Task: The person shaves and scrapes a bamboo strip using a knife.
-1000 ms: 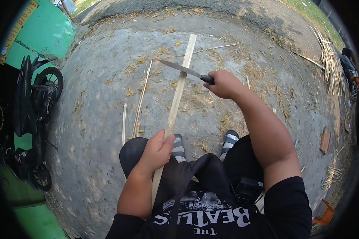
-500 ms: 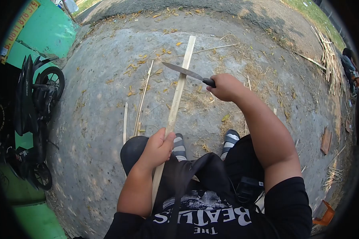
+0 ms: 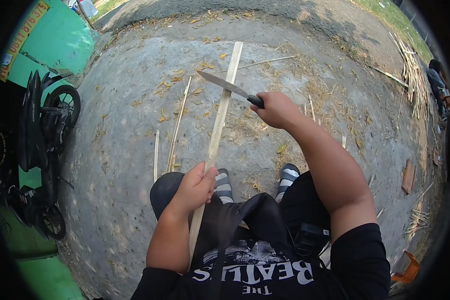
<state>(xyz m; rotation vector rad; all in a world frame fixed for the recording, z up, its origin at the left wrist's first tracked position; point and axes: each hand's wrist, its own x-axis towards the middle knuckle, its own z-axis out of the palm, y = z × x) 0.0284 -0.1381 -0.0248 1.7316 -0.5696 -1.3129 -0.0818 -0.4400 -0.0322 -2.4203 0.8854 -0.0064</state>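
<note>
My left hand [image 3: 196, 188] is wrapped round a long pale strip, apparently bamboo [image 3: 220, 120], which slants from beside my body out over the ground. In my right hand [image 3: 276, 109] is a knife [image 3: 224, 84], gripped by its black handle. Its blade lies across the upper part of the strip, seemingly touching it, with the tip pointing up and left. The lower end of the strip passes beside my left forearm, and its very end is hidden there.
Thin strips [image 3: 180, 117] lie on the concrete [image 3: 120, 135] amid dry leaves and shavings. A motorcycle [image 3: 47, 130] stands at left. A pile of split sticks [image 3: 415, 80] lies far right, near another person [image 3: 439, 85]. A brown brick-like block [image 3: 409, 176] and an orange object [image 3: 406, 267] are at right.
My right hand and the knife have shifted slightly left and up. The strip's far end has moved a little left and up. My left hand keeps its hold.
</note>
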